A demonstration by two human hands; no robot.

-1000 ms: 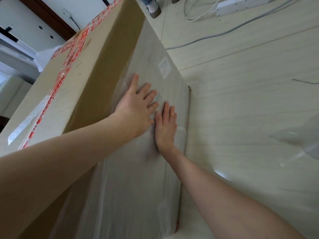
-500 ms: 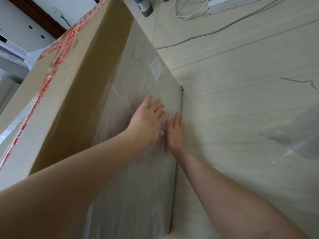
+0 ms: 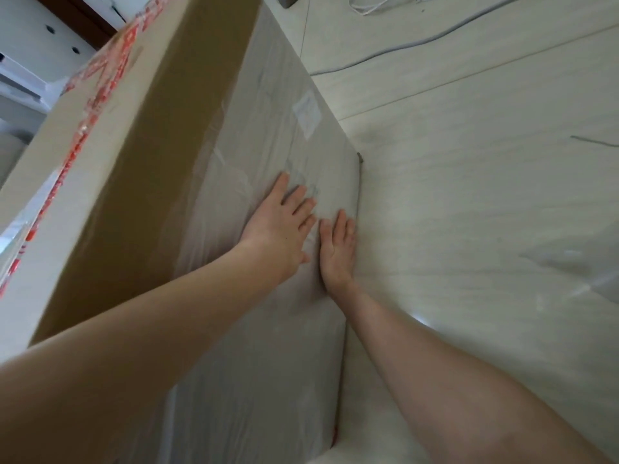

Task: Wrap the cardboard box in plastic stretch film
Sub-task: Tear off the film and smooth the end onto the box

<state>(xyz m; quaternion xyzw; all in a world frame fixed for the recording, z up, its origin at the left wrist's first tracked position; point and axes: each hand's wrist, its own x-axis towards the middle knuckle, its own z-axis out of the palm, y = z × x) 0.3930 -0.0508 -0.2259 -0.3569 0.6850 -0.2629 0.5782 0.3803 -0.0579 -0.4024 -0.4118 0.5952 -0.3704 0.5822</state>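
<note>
Where the tall cardboard box [image 3: 140,169] stands on the pale floor [image 3: 469,202], it fills the left half of the view. Its top face runs from near left to far, and its broad side drops toward the floor on the right. Cloudy, wrinkled stretch film [image 3: 261,346] covers that broad side from the near end to the far one. A strip of bare brown cardboard shows along the upper part of the side, just under the top edge.

Both hands lie flat on the film about midway along the side. The left hand [image 3: 279,229] has its fingers [image 3: 279,187] straight and slightly spread, palm against the plastic, gripping nothing. The right hand [image 3: 338,252] sits just beside it on the right, close to the box's bottom edge at the floor. Its fingers are straight and held together, also pressing flat and gripping nothing. Whether the left thumb touches the right hand is hard to tell.

A white label [image 3: 306,113] shows through the film farther along the side. Red printed tape [image 3: 88,108] runs along the top face of the box. On the floor to the far right lies a grey cable [image 3: 402,50], with a white cord [image 3: 368,6] beyond it. A loose sheet of clear film [image 3: 569,272] lies on the floor at the right edge, well apart from the box.
</note>
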